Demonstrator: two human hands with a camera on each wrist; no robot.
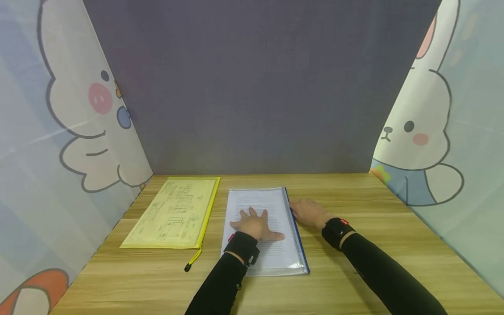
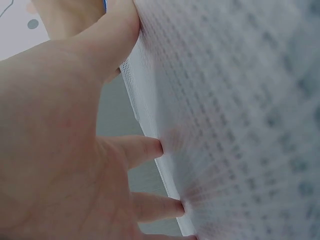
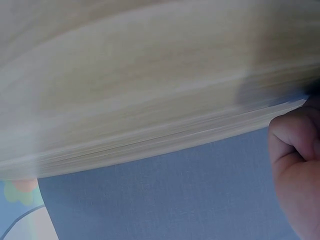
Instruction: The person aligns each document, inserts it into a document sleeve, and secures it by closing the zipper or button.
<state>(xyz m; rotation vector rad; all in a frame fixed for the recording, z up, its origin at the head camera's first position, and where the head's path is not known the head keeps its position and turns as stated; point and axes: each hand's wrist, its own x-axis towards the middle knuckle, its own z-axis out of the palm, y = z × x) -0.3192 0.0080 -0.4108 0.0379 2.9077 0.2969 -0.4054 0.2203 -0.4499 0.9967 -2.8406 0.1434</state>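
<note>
A clear zip document pouch [image 1: 271,258] with a blue zipper edge lies in the middle of the table, printed paper showing inside it. Spread over its front, my left hand [image 1: 252,226] presses with straight fingers; the left wrist view shows the fingertips [image 2: 154,146] against the printed sheet. At the upper part of the blue edge, my right hand [image 1: 309,212] pinches the zipper pull with curled fingers, which mostly hide it. In the right wrist view, the curled right hand [image 3: 297,155] appears at the right border, beside the blue edge.
To the left lies a yellow zip pouch [image 1: 173,214] holding a sheet of technical drawings, its yellow cord pull [image 1: 194,259] hanging off the lower right corner. A grey panel [image 1: 260,87] stands behind the wooden table [image 1: 354,280], with cartoon-printed curtains [image 1: 425,131] at both sides.
</note>
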